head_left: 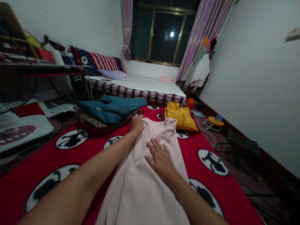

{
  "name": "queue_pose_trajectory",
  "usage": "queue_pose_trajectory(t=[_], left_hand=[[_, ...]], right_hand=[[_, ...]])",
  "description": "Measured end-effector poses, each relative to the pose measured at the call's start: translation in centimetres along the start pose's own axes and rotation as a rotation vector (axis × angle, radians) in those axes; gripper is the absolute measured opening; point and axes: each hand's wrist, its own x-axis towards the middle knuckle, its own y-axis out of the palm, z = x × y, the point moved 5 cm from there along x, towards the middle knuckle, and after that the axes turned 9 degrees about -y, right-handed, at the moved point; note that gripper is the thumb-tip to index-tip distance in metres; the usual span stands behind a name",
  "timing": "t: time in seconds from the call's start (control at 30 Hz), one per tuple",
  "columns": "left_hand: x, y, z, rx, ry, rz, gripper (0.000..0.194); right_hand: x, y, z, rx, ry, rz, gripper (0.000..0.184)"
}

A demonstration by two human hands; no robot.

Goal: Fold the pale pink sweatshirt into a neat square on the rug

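Observation:
A long pale pink garment [142,178] lies lengthwise on the red blanket [89,162], its neckline at the far end and its lower part running out of view towards me. I cannot tell whether it is a dress or a top. At its far left shoulder, my left hand [137,124] has its fingers curled on the fabric edge. My right hand [161,158] rests palm down on the middle of the garment, fingers spread. Soft creases run through the cloth around both hands.
Beyond my left hand are a folded teal garment [114,106] and a brown patterned cloth [92,122]. A folded yellow garment [180,116] lies at the far right. A cluttered desk [47,67] stands left; stools [243,143] stand right; a bed [145,86] lies behind.

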Motion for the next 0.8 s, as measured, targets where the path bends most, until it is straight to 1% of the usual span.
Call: queue_pose_trajectory(t=[0.03,0.07,0.13,0.2,0.23,0.27,0.3,0.33,0.4,0.47,0.53,0.63,0.73,0.8], left_hand=[[-1.1,-0.2,-1.1,0.002,0.082,0.013,0.032],[-2.4,-0.3,-2.2,-0.002,0.163,0.051,0.033],[-5.8,0.2,-3.6,-0.009,0.285,0.202,0.037],[-9.7,1.0,-3.6,0.049,0.354,0.402,0.045],[-11.6,1.2,-3.1,0.117,0.388,0.482,0.051],[-13.2,1.3,-2.5,0.197,0.415,0.535,0.056],[-14.5,1.1,-1.8,0.275,0.434,0.565,0.060],[-15.5,0.7,-1.1,0.340,0.444,0.575,0.062],[-16.7,-0.5,0.2,0.413,0.440,0.579,0.060],[-17.3,-2.0,1.1,0.427,0.438,0.604,0.055],[-17.9,-3.8,1.9,0.404,0.433,0.634,0.051],[-19.2,-7.0,3.1,0.326,0.387,0.703,0.047],[-20.9,-10.7,4.6,0.246,0.313,0.782,0.045],[-21.8,-12.8,5.3,0.236,0.321,0.798,0.049]], right_hand=[[0.0,-0.1,0.0,0.027,-0.009,-0.025,0.058],[-0.1,-0.2,-0.1,0.065,-0.018,-0.067,0.057],[-0.3,-0.8,-0.9,0.165,-0.002,-0.216,0.048],[-0.7,-1.3,-2.4,0.243,0.082,-0.389,0.041],[-0.8,-1.4,-3.2,0.255,0.135,-0.443,0.039],[-0.8,-1.3,-3.9,0.247,0.178,-0.460,0.038],[-0.8,-1.2,-4.3,0.222,0.205,-0.439,0.039],[-0.7,-1.0,-4.6,0.190,0.216,-0.391,0.040],[-0.6,-0.6,-4.6,0.129,0.201,-0.264,0.044],[-1.1,-0.3,-4.2,0.092,0.166,-0.142,0.048],[-2.5,-0.3,-3.6,0.090,0.112,-0.056,0.050],[-6.3,-1.4,-2.7,0.159,0.005,-0.014,0.047],[-11.5,-3.4,-2.3,0.302,-0.071,0.011,0.044],[-15.0,-5.1,-2.1,0.352,-0.116,0.055,0.046]])
